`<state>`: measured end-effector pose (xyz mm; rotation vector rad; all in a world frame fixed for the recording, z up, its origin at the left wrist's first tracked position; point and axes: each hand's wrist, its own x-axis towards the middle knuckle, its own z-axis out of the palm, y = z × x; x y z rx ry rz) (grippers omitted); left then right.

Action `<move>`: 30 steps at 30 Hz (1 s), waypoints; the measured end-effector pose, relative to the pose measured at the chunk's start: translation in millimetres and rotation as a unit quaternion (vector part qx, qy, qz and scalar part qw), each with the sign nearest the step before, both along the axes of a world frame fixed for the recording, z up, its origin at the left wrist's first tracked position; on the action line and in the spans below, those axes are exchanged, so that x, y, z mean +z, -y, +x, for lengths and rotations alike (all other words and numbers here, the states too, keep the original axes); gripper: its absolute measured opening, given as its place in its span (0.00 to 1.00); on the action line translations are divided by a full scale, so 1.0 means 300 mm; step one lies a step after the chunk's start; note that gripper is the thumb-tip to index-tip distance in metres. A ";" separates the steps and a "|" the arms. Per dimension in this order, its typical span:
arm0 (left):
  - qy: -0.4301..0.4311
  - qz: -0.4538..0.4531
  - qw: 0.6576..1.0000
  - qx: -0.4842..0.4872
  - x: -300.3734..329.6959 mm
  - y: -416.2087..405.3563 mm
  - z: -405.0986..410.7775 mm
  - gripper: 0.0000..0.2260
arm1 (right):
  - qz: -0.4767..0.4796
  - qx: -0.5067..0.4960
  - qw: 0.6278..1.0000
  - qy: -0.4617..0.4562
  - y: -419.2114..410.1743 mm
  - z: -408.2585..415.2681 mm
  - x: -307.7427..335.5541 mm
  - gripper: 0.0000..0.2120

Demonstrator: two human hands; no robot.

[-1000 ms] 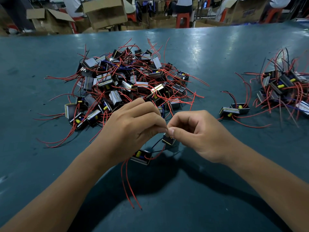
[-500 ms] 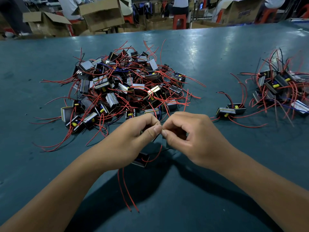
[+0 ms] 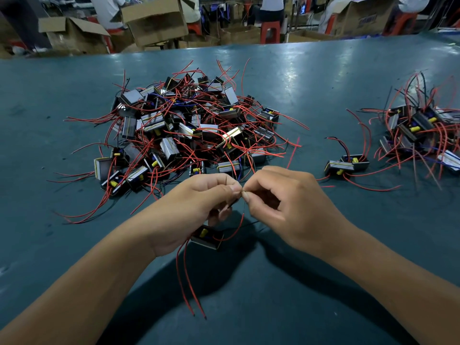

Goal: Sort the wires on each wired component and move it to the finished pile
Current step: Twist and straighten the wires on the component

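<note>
Left hand (image 3: pixel 196 207) and right hand (image 3: pixel 281 205) meet fingertip to fingertip above the table, near its front middle. Both have fingers curled; each pinches thin wire between thumb and forefinger at the point where the hands touch. A thin black wire (image 3: pixel 245 207) shows in the gap just below the pinch; which strands each hand has cannot be told.

Wired component (image 3: pixel 206 237) in work sits directly beneath the left hand, partly hidden by its palm: dark block, yellow part on top. Whether it rests on the table or hangs from its wires cannot be told. A red wire (image 3: pixel 236 230) loops from it up toward the fingertips. Two long red leads (image 3: pixel 185 282) trail from under the left palm toward the viewer, ends free.

Beyond the hands, on the green table (image 3: pixel 323 83), lies the large unsorted pile (image 3: pixel 189 128): many dark and silvery blocks tangled in red wire, a few blue and black strands among them. To the right of the hands, a pair of components (image 3: pixel 346 165) lies side by side, touching, apart from both piles. Further right, at the frame edge, the finished pile (image 3: pixel 420 135), smaller, red wires sticking upward.

Past the far table edge: open cardboard boxes (image 3: pixel 154 21), red stools (image 3: pixel 270 31), seated people seen only in part.
</note>
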<state>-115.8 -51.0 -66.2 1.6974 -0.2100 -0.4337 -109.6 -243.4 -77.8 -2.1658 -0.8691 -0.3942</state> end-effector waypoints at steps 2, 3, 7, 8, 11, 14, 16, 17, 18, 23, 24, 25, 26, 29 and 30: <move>0.008 0.009 1.000 0.002 -0.001 -0.004 0.005 0.08 | 0.010 -0.011 1.000 -0.007 0.001 0.003 0.002 0.05; 0.014 0.018 1.000 0.000 -0.002 -0.006 0.006 0.07 | 0.017 -0.018 1.000 -0.010 0.004 0.005 0.003 0.05; 0.040 0.041 0.998 -0.021 -0.005 -0.006 0.006 0.04 | 0.044 -0.038 0.998 -0.024 0.008 0.011 0.006 0.06; 0.046 0.039 0.998 -0.022 -0.007 -0.005 0.005 0.05 | 0.049 -0.042 0.997 -0.030 0.008 0.011 0.006 0.06; 0.065 0.027 0.997 -0.002 -0.011 -0.007 0.010 0.05 | 0.071 -0.044 0.994 -0.067 0.011 0.013 0.002 0.06; 0.077 0.044 0.996 0.008 -0.018 -0.015 0.017 0.07 | 0.116 -0.038 0.986 -0.110 0.018 0.017 0.001 0.05; 0.090 0.056 0.994 0.019 -0.023 -0.022 0.019 0.07 | 0.128 -0.041 0.984 -0.117 0.021 0.021 0.001 0.06; 0.109 0.064 0.992 0.027 -0.026 -0.024 0.020 0.05 | 0.128 -0.043 0.984 -0.118 0.022 0.023 0.001 0.06; 0.137 0.073 0.987 0.036 -0.027 -0.024 0.021 0.04 | 0.131 -0.043 0.983 -0.121 0.021 0.024 0.000 0.06; 0.229 0.091 0.969 0.031 -0.033 -0.006 0.015 0.03 | 0.147 -0.037 0.977 -0.152 0.013 0.025 -0.006 0.06; 0.233 0.106 0.966 0.031 -0.035 -0.005 0.013 0.03 | 0.146 -0.040 0.977 -0.152 0.013 0.025 -0.006 0.07; 0.236 0.118 0.964 0.030 -0.036 -0.004 0.012 0.04 | 0.147 -0.044 0.977 -0.151 0.013 0.027 -0.006 0.07; 0.241 0.127 0.962 0.031 -0.037 -0.004 0.012 0.03 | 0.148 -0.047 0.977 -0.149 0.015 0.027 -0.004 0.07; 0.255 0.139 0.956 0.038 -0.034 -0.007 0.013 0.03 | 0.138 -0.057 0.979 -0.141 0.024 0.034 0.002 0.07; 0.256 0.142 0.955 0.040 -0.032 -0.011 0.015 0.03 | 0.131 -0.060 0.980 -0.140 0.029 0.036 0.004 0.07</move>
